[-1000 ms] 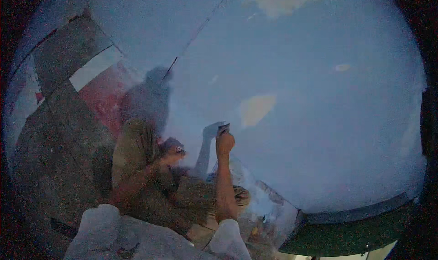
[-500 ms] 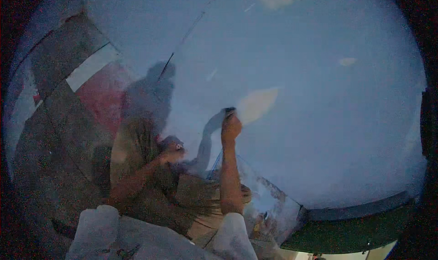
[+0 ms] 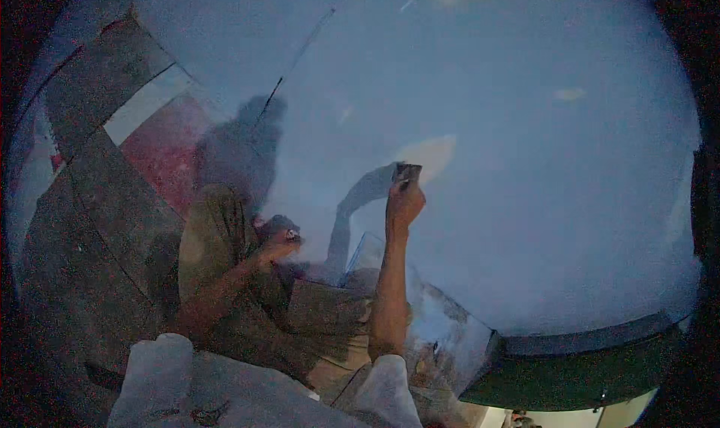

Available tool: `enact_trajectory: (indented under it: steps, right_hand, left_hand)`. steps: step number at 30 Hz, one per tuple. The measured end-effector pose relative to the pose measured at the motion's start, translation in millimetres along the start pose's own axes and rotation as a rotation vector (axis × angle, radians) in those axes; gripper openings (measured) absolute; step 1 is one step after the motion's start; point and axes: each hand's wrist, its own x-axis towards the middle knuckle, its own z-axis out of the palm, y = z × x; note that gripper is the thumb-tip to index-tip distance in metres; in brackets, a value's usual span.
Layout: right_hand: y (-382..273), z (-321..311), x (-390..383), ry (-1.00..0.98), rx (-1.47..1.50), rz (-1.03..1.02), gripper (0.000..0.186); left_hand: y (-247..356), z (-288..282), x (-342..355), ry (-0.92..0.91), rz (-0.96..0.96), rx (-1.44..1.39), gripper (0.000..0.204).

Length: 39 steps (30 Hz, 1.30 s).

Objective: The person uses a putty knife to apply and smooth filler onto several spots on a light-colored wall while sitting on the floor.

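My right hand (image 3: 406,204) is raised before a pale blue surface (image 3: 540,225), its fingers closed round a dark flat scraper (image 3: 406,174) with a wide straight edge. Just beyond this blade lies a cream patch (image 3: 439,152) on the blue. Whether the blade touches the surface, I cannot tell. Lower and to the left, my left hand (image 3: 277,249) is closed near my knee. Something dark with a small bright spot shows at its fingers, too dim to name.
My shadow (image 3: 244,143) falls across the blue. A thin dark crack (image 3: 307,45) runs above it. Red (image 3: 169,150) and white (image 3: 146,105) bands lie left, beside a grey area (image 3: 97,195). More cream patches (image 3: 570,94) show farther off. A dark green band (image 3: 562,379) curves at lower right.
My right hand has moved right and slightly up, and the scraper has turned so its flat face shows. The left hand stays almost in place.
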Motion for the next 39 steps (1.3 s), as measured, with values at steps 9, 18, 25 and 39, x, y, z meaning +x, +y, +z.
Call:
enact_trajectory:
  steps: [9, 18, 25, 39]
  right_hand:
    - [14.5, 83.6, -70.9, -0.207, -0.048, -0.086, 0.006]
    - [43.8, 54.0, -123.6, -0.286, -0.184, -0.051, 0.027]
    - [2.7, -42.6, 9.6, -0.039, 0.033, 0.142, 0.029]
    - [67.8, 57.6, -168.9, -0.393, 0.007, 0.102, 0.031]
  left_hand:
    - [3.1, -0.5, 2.2, 0.013, 0.030, -0.068, 0.047]
    - [7.8, 18.1, 13.8, -0.045, 0.135, -0.194, 0.046]
    - [-4.4, 19.5, 5.7, -0.171, 0.290, -0.561, 0.045]
    - [-11.4, 54.7, 14.4, -0.150, 0.390, -0.666, 0.037]
